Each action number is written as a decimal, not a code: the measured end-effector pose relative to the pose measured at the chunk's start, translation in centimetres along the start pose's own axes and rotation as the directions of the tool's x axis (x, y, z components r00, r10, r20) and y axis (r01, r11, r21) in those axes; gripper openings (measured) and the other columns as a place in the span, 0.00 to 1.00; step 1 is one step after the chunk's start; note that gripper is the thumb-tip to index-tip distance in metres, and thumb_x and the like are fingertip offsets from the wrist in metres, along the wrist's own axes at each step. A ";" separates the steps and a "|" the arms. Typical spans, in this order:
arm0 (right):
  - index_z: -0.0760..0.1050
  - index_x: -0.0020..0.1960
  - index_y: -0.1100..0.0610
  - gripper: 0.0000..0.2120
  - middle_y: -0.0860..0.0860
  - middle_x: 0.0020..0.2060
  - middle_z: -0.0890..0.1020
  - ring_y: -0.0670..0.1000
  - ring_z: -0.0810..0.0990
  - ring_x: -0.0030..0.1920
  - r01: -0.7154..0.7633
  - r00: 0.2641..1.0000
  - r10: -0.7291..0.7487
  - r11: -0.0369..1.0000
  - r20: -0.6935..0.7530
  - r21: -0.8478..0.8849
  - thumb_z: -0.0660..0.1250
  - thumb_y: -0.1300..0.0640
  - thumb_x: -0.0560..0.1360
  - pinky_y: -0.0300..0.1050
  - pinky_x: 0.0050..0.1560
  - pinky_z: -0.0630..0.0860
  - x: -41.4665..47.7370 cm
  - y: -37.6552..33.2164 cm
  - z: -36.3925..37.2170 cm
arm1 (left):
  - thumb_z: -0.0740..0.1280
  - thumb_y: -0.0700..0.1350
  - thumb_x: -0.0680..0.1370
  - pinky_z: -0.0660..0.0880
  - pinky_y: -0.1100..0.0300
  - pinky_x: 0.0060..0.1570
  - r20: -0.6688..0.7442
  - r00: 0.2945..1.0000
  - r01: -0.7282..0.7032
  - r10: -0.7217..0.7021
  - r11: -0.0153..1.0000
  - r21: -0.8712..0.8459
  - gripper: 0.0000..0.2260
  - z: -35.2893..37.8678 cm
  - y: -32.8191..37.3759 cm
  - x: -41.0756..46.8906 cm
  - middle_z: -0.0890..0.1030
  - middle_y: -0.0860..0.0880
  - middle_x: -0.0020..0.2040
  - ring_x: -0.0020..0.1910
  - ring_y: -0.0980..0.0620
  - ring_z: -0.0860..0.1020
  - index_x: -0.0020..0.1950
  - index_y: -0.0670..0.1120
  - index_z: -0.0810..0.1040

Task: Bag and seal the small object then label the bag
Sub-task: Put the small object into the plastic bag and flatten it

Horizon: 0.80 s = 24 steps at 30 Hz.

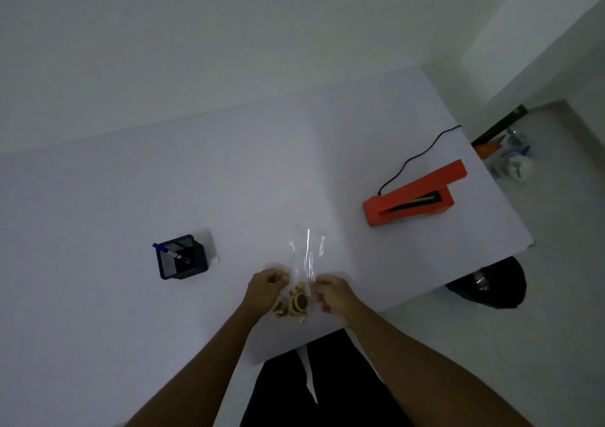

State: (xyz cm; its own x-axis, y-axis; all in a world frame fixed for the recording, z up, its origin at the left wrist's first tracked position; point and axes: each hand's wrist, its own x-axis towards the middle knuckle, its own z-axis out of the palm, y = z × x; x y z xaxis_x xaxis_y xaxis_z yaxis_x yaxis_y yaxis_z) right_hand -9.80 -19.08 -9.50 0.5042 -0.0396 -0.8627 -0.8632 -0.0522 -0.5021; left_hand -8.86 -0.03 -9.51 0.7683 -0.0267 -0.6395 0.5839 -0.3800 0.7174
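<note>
Both hands, left hand [266, 287] and right hand [330, 294], each have a closed grip on the bag [306, 259], so the toy [296, 304] stays inside.

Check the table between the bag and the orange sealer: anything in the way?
Nothing visible. The clear bag, pinched by the left hand and right hand, has bare table up to the orange sealer. The pen holder sits off left.

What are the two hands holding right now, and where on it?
Both hold the clear plastic bag: the left hand and right hand pinch its near end on either side, just above the small tan object. Whether that object is already inside is unclear.
</note>
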 end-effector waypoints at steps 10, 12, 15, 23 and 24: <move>0.85 0.52 0.59 0.06 0.47 0.41 0.83 0.36 0.81 0.39 0.525 0.833 -0.553 0.797 -0.009 -0.298 0.71 0.61 0.76 0.30 0.43 0.74 -0.3 -4.6 -3.5 | 0.69 0.43 0.78 0.74 0.71 0.42 -0.189 0.927 -0.312 0.325 0.945 0.096 0.05 -0.8 4.4 -0.8 0.85 0.57 0.46 0.45 0.61 0.81 0.48 0.48 0.85; 0.85 0.52 0.59 0.08 0.47 0.43 0.83 0.37 0.81 0.41 0.581 0.794 -0.607 0.738 0.041 -0.344 0.71 0.64 0.75 0.29 0.42 0.73 0.0 -5.1 -4.6 | 0.69 0.44 0.78 0.74 0.71 0.45 -0.205 0.917 -0.322 0.342 0.939 0.123 0.06 -0.7 5.0 -0.8 0.84 0.58 0.49 0.48 0.62 0.80 0.52 0.49 0.85; 0.85 0.51 0.57 0.08 0.45 0.42 0.82 0.39 0.80 0.42 0.628 0.753 -0.650 0.660 0.107 -0.412 0.72 0.64 0.74 0.29 0.41 0.72 0.8 -5.8 -5.8 | 0.70 0.47 0.78 0.71 0.71 0.52 -0.189 0.916 -0.322 0.353 0.931 0.173 0.09 0.2 6.1 -0.7 0.81 0.60 0.56 0.52 0.64 0.78 0.57 0.50 0.82; 0.85 0.49 0.56 0.05 0.43 0.42 0.83 0.41 0.81 0.44 0.672 0.730 -0.654 0.630 0.201 -0.389 0.73 0.62 0.74 0.32 0.43 0.74 2.3 -8.7 -8.0 | 0.70 0.42 0.77 0.70 0.77 0.44 -0.271 0.860 -0.379 0.432 0.897 0.229 0.07 1.8 8.6 0.0 0.83 0.62 0.49 0.46 0.71 0.78 0.51 0.53 0.85; 0.86 0.48 0.55 0.06 0.42 0.42 0.83 0.43 0.82 0.44 0.680 0.725 -0.653 0.626 0.219 -0.382 0.73 0.63 0.73 0.34 0.43 0.75 2.4 -9.0 -8.3 | 0.71 0.43 0.76 0.71 0.75 0.43 -0.282 0.860 -0.364 0.426 0.898 0.246 0.06 1.8 8.4 0.1 0.84 0.60 0.48 0.44 0.69 0.79 0.50 0.52 0.86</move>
State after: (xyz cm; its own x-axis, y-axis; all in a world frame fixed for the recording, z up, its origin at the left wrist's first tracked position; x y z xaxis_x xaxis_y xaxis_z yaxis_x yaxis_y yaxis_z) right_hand -0.63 -27.00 -6.53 0.9237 0.2240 -0.3108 -0.1884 -0.4409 -0.8776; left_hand -4.36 -4.88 -4.01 0.9831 0.0759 -0.1668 0.1805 -0.5589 0.8094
